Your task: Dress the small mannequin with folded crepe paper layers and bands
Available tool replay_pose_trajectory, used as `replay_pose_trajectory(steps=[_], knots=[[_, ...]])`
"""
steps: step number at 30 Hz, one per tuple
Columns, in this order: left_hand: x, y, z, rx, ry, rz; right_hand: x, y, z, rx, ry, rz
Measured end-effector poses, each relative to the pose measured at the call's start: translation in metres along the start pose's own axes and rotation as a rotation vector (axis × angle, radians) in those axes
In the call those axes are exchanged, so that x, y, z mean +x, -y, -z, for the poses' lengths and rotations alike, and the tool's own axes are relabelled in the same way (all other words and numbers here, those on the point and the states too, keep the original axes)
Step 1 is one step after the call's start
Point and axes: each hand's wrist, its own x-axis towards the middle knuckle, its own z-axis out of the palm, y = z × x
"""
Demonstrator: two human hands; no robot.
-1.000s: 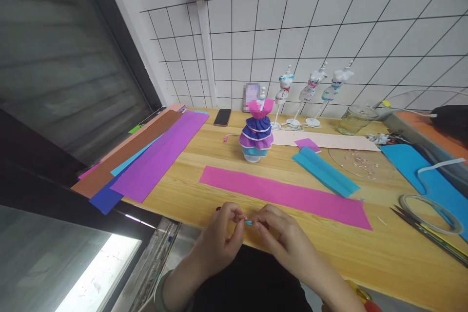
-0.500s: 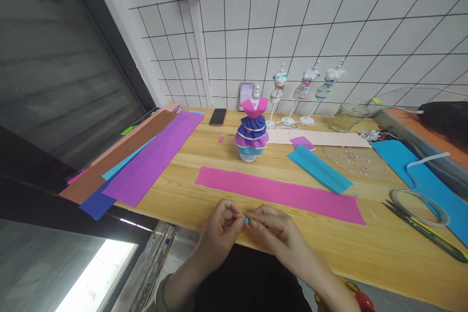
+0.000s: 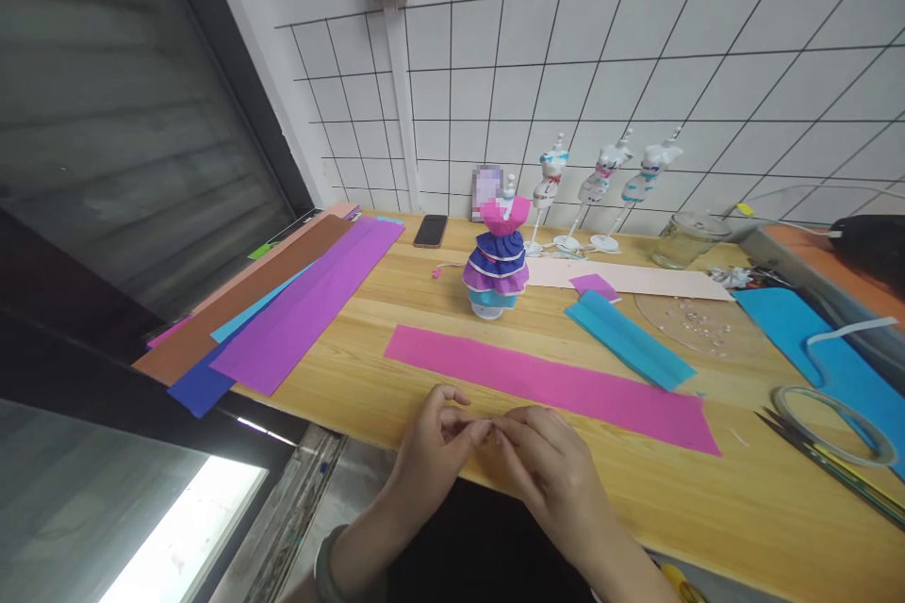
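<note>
At the near edge of the table, my left hand point(image 3: 439, 452) and my right hand point(image 3: 550, 462) meet, thumbs and forefingers pinched together tip to tip. Whatever they grip is tiny and almost wholly covered by the fingertips. Just beyond them lies a long pink strip point(image 3: 551, 383) of crepe-like paper or cloth. Behind that strip stands a small dress form point(image 3: 497, 254) in a tiered skirt of dark blue, purple and light blue, with a pink top. A folded teal strip point(image 3: 628, 341) rests to its right, near a small purple piece point(image 3: 594, 286).
Brown, blue and purple sheets point(image 3: 311, 306) overlap at the left. Three bare dress forms point(image 3: 551, 177) stand by the grid wall, near a glass jar point(image 3: 689, 237). On the right are scissors point(image 3: 827, 462), a tape roll point(image 3: 834, 424) and a clear dish point(image 3: 697, 325) of beads. A phone point(image 3: 431, 230) lies behind.
A small blue piece showed between my fingertips before; now the fingers cover it. My hands have drawn closer at the tips, and the whole view has shifted slightly.
</note>
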Motion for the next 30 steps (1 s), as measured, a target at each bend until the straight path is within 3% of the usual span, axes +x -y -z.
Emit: replay_pose_trajectory(steps=[4, 9, 16, 22, 30], knots=[[-0.003, -0.002, -0.001, 0.163, -0.066, -0.077, 0.000, -0.003, 0.000, -0.070, -0.064, -0.005], [-0.003, -0.001, -0.008, 0.216, -0.021, -0.102, -0.004, -0.003, -0.014, -0.146, -0.047, 0.007], [0.002, 0.009, -0.001, 0.330, 0.004, -0.144, -0.001, 0.002, -0.007, 0.214, 0.097, -0.237], [0.004, 0.008, -0.001, 0.410, 0.131, -0.169, 0.005, -0.009, 0.011, 0.422, 0.212, -0.394], [0.007, -0.007, 0.000, 0.440, 0.351, -0.002, 0.001, -0.016, 0.016, 0.504, 0.241, -0.619]])
